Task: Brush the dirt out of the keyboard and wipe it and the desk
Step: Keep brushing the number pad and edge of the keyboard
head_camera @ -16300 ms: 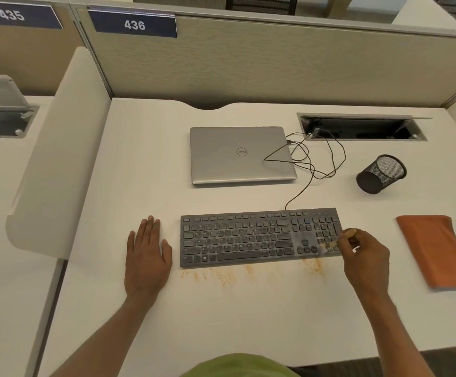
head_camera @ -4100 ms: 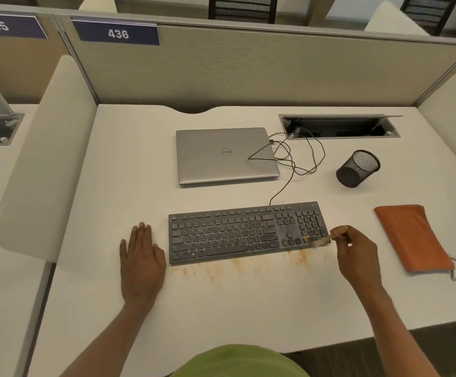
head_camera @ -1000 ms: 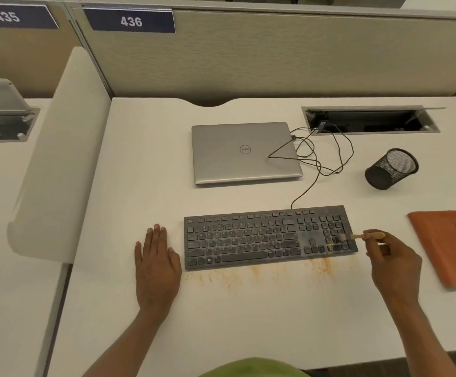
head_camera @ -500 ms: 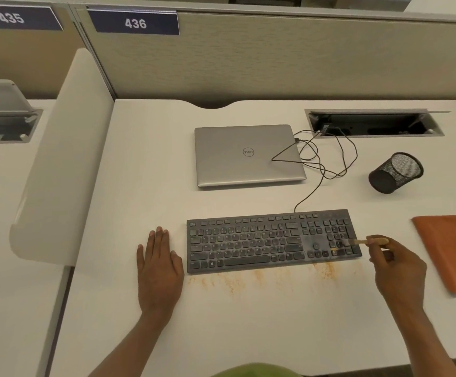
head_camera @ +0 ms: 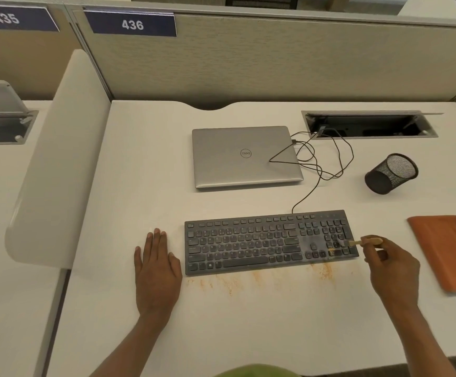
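So the keyboard (head_camera: 248, 243) could be swept, the brush (head_camera: 368, 241) was pinched by the right hand (head_camera: 393, 268); the left hand (head_camera: 157, 270) was laid flat, fingers together.

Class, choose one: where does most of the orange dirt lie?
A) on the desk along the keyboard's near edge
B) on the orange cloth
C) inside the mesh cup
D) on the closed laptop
A: the orange dirt streaks the desk right in front of the keyboard, along its near edge.
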`<control>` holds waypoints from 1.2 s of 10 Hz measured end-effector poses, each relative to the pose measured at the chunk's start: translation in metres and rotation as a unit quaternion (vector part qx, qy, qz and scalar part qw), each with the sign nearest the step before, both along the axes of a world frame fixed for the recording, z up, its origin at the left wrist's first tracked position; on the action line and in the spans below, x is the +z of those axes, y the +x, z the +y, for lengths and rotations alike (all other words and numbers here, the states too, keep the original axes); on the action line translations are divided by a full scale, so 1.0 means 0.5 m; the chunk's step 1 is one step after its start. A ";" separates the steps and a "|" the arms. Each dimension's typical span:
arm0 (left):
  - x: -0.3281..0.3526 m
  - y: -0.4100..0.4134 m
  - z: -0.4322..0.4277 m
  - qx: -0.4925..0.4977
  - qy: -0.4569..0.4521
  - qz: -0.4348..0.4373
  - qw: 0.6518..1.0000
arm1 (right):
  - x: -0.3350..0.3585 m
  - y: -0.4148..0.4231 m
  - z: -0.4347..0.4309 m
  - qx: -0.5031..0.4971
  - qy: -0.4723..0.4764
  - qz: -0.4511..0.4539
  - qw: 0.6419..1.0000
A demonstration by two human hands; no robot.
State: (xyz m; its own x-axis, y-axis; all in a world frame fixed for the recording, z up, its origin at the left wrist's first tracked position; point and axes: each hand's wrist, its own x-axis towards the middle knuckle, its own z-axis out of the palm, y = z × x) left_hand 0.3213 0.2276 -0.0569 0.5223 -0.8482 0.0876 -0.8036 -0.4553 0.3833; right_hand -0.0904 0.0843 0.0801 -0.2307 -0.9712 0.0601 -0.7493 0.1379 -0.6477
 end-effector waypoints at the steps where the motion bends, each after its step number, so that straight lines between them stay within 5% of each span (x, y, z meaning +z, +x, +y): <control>1: -0.003 0.002 0.000 -0.001 0.002 -0.002 1.000 | 0.001 -0.001 0.004 -0.010 0.014 -0.003 1.000; 12: -0.002 0.000 0.000 -0.001 -0.001 -0.005 1.000 | 0.003 -0.013 -0.006 -0.012 0.010 -0.023 1.000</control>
